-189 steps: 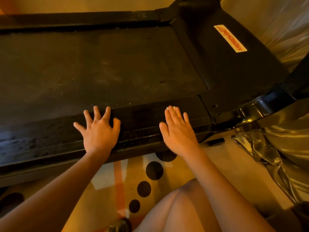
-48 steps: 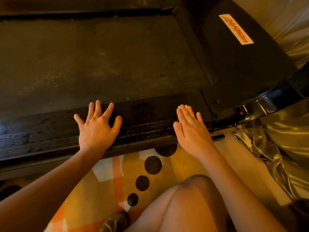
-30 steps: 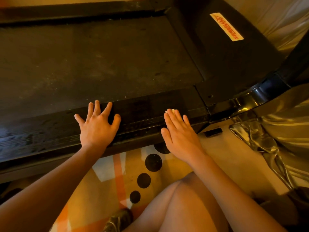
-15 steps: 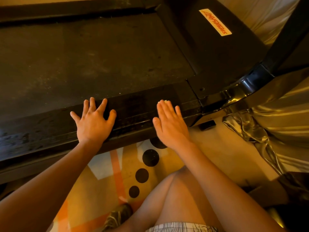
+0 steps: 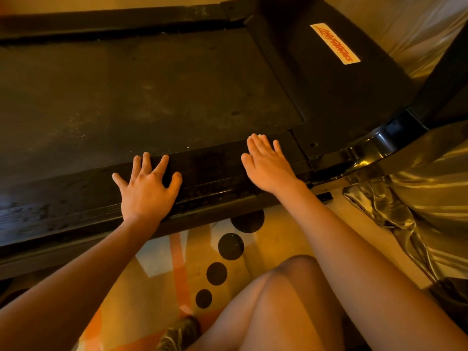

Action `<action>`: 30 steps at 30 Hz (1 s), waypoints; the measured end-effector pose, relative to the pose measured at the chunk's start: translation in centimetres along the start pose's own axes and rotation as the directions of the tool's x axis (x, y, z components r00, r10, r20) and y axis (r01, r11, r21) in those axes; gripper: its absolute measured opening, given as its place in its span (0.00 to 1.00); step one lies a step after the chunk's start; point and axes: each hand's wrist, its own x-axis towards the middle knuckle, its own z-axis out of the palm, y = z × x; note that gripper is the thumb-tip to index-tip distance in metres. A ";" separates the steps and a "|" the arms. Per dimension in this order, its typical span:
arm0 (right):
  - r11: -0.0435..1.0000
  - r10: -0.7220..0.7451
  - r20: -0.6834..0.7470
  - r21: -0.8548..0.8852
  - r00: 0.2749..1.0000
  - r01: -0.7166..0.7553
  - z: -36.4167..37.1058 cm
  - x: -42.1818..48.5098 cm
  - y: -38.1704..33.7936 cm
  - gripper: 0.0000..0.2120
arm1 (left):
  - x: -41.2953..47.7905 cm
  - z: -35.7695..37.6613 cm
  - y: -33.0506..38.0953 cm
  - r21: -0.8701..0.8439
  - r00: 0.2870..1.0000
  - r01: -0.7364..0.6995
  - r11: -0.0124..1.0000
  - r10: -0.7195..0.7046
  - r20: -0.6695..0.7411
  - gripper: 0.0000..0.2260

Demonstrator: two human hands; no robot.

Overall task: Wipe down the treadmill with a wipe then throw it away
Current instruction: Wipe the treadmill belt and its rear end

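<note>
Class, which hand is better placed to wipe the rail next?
Right: the right hand lies flat on the wipe, pale edge showing at its fingertips; the left hand rests bare on the rail.

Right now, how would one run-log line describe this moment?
left hand flat on treadmill side rail | right hand flat on same rail, pale wipe edge peeking out | wipe not discarded

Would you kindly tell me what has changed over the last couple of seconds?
The right hand, flat on the wipe that barely peeks out ahead of it, slid left along the treadmill's near rail, away from the seam and toward the left hand. Nothing was gripped or released. The left hand stayed spread on the rail.
</note>
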 end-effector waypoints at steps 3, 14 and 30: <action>1.000 0.015 0.014 -0.006 1.000 -0.015 -0.6 0.5 0.6 0.29 | 0.0 0.0 0.1 -0.002 1.000 -0.005 1.000 0.005 0.002 0.29; 0.998 0.038 0.046 -0.058 0.998 -0.035 0.5 -4.2 2.4 0.29 | -0.3 -0.2 0.6 -0.012 1.000 0.016 1.000 -0.016 0.008 0.29; 0.996 0.084 0.012 -0.044 0.996 -0.084 -0.7 -1.0 2.0 0.30 | -0.3 0.1 0.3 -0.016 1.000 0.002 1.000 -0.002 -0.019 0.28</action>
